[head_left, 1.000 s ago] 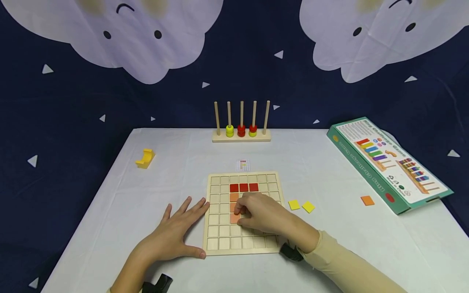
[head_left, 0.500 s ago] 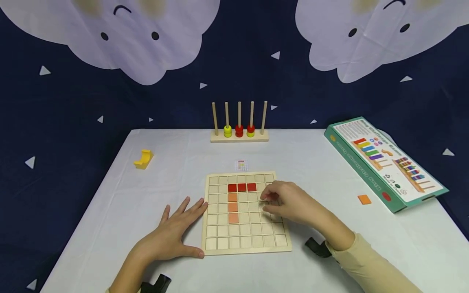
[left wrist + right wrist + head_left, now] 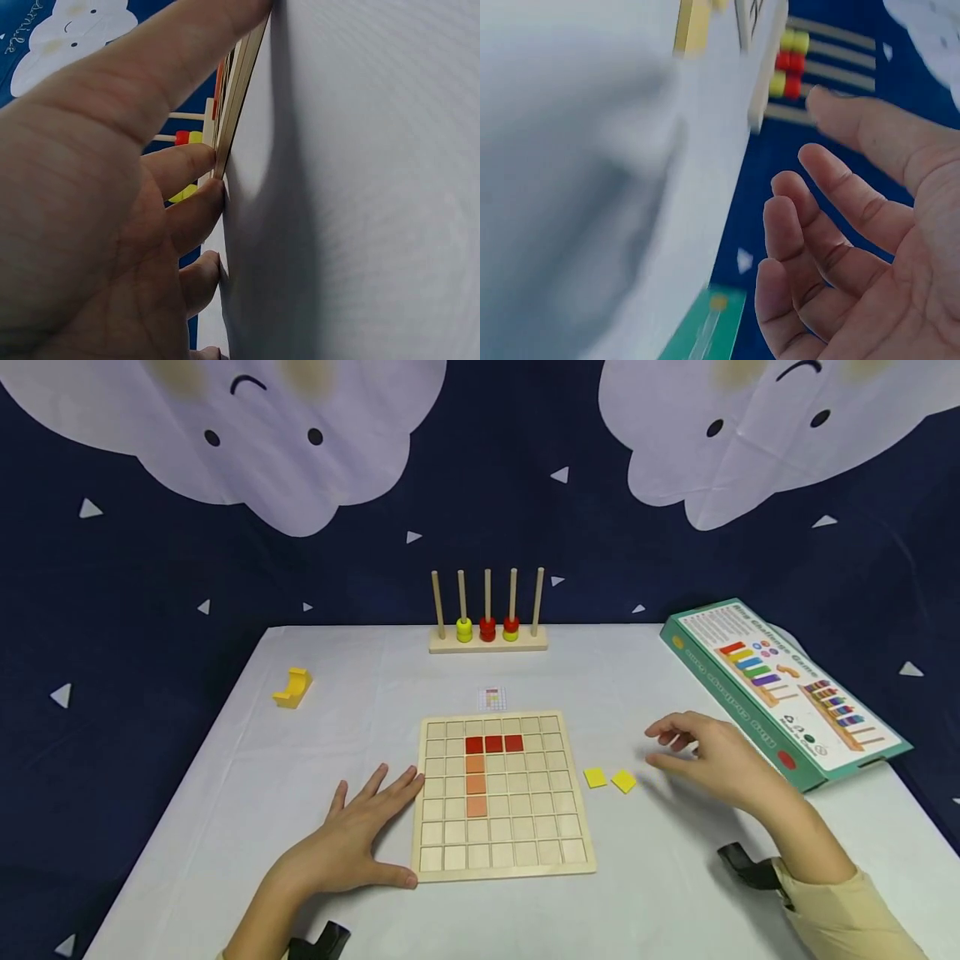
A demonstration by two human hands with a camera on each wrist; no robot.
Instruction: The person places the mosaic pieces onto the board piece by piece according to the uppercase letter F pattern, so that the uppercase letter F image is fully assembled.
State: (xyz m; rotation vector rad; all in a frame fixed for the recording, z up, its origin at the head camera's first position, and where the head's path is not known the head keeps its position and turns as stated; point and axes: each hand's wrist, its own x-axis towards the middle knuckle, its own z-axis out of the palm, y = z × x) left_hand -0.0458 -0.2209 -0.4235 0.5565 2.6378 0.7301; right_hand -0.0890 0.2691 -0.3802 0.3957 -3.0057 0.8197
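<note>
Wooden grid board point(image 3: 525, 831), and the left hand point(image 3: 348, 847) is right beside it, fingers spread, thumb touching its edge, nothing grasped! On it, 3 red tiles point(image 3: 493, 744) in a row, with 3 orange tiles point(image 3: 476, 784) lined up from the leftmost red towards the person. Over the table point(image 3: 337, 693), the right hand point(image 3: 708, 758) is up, released, fingers loosely bent; 2 yellow tiles point(image 3: 595, 777) lie between it and the board, the Ring Challenge Game box point(image 3: 795, 693) just beyond.
</note>
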